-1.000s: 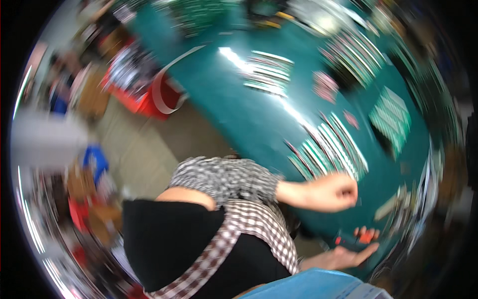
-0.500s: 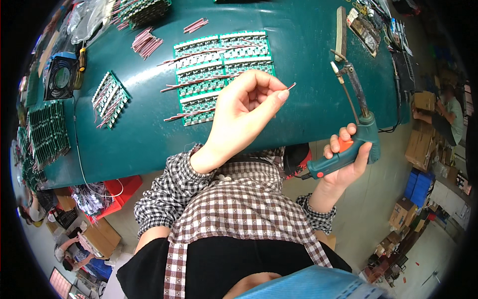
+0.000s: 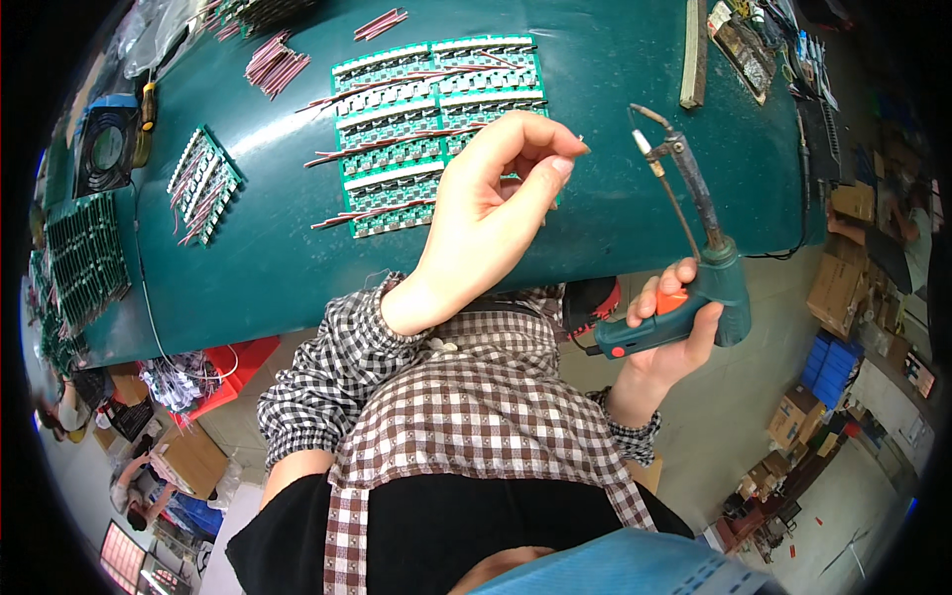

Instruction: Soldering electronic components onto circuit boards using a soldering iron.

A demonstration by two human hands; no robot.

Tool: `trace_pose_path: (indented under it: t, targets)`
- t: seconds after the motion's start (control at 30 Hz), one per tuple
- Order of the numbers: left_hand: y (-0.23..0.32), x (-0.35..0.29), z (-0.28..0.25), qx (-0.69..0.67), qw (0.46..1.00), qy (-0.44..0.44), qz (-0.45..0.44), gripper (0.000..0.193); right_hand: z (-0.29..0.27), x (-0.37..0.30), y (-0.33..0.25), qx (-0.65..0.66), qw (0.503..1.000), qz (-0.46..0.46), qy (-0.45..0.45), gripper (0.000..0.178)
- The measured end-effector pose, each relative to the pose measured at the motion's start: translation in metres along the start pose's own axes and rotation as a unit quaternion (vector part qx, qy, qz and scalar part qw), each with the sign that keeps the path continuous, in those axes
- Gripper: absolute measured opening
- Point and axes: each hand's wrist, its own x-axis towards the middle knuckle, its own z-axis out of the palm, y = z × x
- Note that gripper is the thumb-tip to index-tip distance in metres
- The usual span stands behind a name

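Around 3 o'clock, the right hand is wrapped snugly round one green soldering gun, tip pointing up toward 1. Up at 12, the left hand has thumb and forefinger nearly meeting, but can't tell if they're pinching anything. Just past it, toward 11, lies one big circuit-board panel with three rows of wires across, lower right covered by that hand. There's one smaller board at 10, two loose wire bundles near 11, plus a board stack chopped off up top, uncountable.
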Motion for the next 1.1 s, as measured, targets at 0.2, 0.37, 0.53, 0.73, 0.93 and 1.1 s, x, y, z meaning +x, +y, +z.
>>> trace_pose_path:
  t: [0.2, 0.37, 0.53, 0.73, 0.93, 1.1]
  targets:
    - [0.004, 0.005, 0.007, -0.038, 0.998, 0.01, -0.056, 0.016, -0.004, -0.009, 0.011, -0.057, 0.998, -0.013, -0.015, 0.049]
    - [0.004, 0.007, 0.006, -0.112, 0.987, 0.008, -0.116, 0.019, 0.001, -0.01, 0.011, -0.078, 0.997, -0.005, -0.018, 0.048]
    - [-0.001, 0.008, 0.006, -0.195, 0.972, 0.001, -0.134, 0.019, 0.004, -0.011, 0.013, -0.083, 0.996, 0.008, -0.023, 0.048]
    - [0.0, 0.008, 0.005, -0.213, 0.963, 0.002, -0.166, 0.019, 0.005, -0.012, 0.017, -0.09, 0.996, 0.002, -0.014, 0.048]
    - [-0.002, 0.01, 0.002, -0.203, 0.962, -0.003, -0.184, 0.018, 0.008, -0.01, 0.014, -0.105, 0.994, 0.001, -0.006, 0.047]
    - [0.002, -0.007, -0.007, 0.045, 0.999, 0.011, 0.012, 0.015, 0.023, 0.01, -0.004, -0.106, 0.992, -0.067, 0.024, 0.04]
